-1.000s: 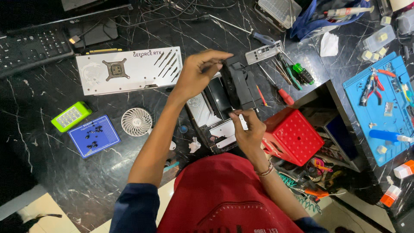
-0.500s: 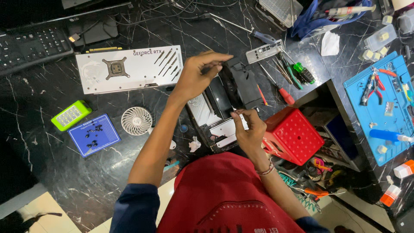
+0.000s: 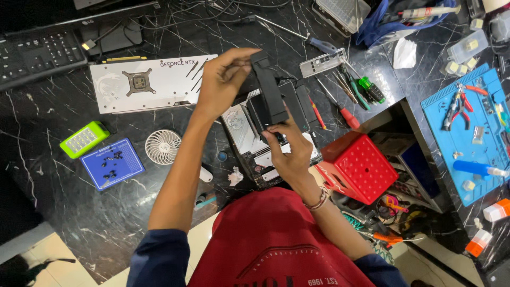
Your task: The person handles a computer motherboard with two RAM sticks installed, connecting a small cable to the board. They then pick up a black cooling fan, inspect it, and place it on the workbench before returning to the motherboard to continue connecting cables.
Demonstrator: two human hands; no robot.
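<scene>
Your left hand (image 3: 223, 79) pinches the top end of a black elongated part (image 3: 270, 95), fingers closed narrow on it. Your right hand (image 3: 289, 151) grips its lower end from below, fingers wrapped around that edge (thumb side hidden, so the exact grip there can't be told). The part is lifted just above the open graphics card body (image 3: 255, 143) on the bench (image 3: 64, 212). Its long axis runs roughly away from you, tilted a little left at the top. Both hands are on it, one per end, neither nearer than the other; the card body lies straight below, between your forearms.

Around it: a white card backplate (image 3: 149, 85) to the left, well apart. A small white fan (image 3: 163, 146) and a blue screw mat (image 3: 111, 163) lie nearer you on the left. A red perforated box (image 3: 357, 165) sits just right of your right wrist, screwdrivers (image 3: 350, 95) beyond it.
</scene>
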